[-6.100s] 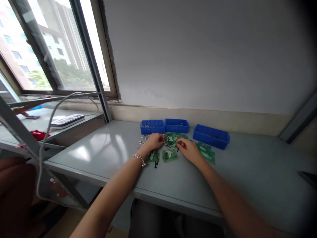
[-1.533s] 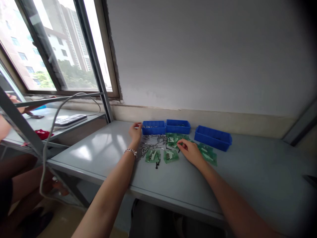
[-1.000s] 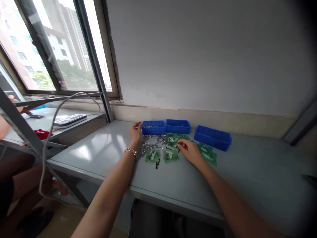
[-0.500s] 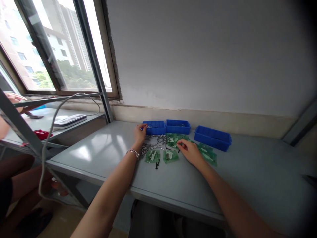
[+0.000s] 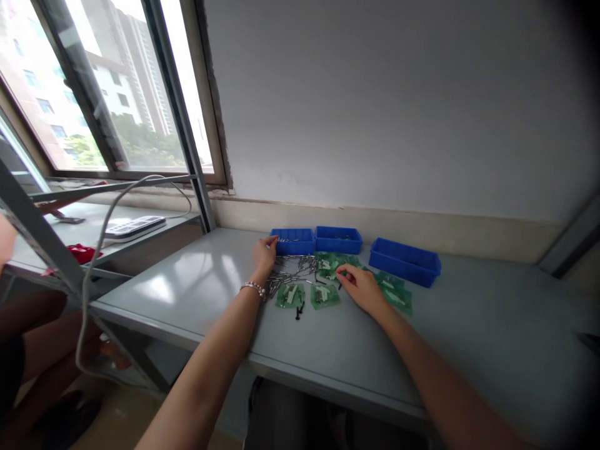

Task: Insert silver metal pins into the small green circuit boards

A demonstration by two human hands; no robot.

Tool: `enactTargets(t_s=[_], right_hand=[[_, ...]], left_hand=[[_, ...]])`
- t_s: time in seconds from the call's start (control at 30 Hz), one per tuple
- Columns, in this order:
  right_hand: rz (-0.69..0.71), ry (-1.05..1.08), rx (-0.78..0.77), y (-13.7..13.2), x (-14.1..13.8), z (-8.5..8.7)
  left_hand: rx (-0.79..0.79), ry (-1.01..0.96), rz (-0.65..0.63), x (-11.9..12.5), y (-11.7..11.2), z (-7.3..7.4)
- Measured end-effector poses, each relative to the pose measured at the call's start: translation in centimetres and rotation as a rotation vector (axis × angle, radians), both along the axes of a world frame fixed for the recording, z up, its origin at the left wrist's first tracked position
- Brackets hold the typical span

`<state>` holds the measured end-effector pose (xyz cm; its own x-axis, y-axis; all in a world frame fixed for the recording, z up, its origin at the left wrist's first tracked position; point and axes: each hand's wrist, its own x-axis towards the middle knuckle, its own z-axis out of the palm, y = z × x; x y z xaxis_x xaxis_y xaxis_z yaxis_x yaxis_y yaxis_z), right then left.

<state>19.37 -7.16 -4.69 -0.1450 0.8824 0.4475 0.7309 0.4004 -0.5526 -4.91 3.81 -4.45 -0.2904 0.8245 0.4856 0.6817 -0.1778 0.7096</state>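
Note:
My left hand (image 5: 265,255) is at the left end of a blue bin (image 5: 300,249), its thumb and fingers pinched together; what they hold, if anything, is too small to tell. My right hand (image 5: 360,286) is closed in a pinch over the green packets, with a small black screw (image 5: 340,286) showing under its fingertips. A heap of thin metal rods or screws (image 5: 287,275) lies beside my left wrist. Two green packets (image 5: 290,296) with small parts rest in front, and black screws (image 5: 299,312) lie by one of them. More green packets (image 5: 396,294) are near my right hand.
A second blue bin (image 5: 338,241) and a third blue bin (image 5: 404,261) stand along the wall. At the left, a metal frame post (image 5: 201,206) and a hanging cable (image 5: 89,294) border the grey table (image 5: 187,306). Another person sits at the neighbouring table.
My hands stay almost where they were. The view shifts slightly, and the other person's hand at the far left is no longer clearly seen.

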Motion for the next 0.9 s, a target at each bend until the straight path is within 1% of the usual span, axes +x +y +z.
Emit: enactTargets(t_s=[0.1, 0.4, 0.5, 0.67, 0.83, 0.9], right_hand=[[0.005, 0.001, -0.003, 0.04, 0.01, -0.03], [0.007, 0.001, -0.003, 0.06, 0.04, -0.04], [0.001, -0.002, 0.001, 0.13, 0.06, -0.11], [0.011, -0.002, -0.014, 0.07, 0.08, -0.02], [0.017, -0.001, -0.016, 0.09, 0.12, -0.23], [0.019, -0.004, -0.028, 0.10, 0.09, -0.05]], left_hand=[[-0.009, 0.034, 0.024, -0.09, -0.22, 0.13], [-0.014, 0.024, 0.058, -0.18, -0.38, 0.25], [-0.008, 0.023, 0.050, -0.16, -0.35, 0.22], [-0.014, 0.036, -0.002, -0.08, -0.26, -0.01], [-0.010, 0.020, -0.011, -0.01, -0.40, -0.06], [-0.006, 0.015, -0.014, 0.00, -0.37, -0.10]])
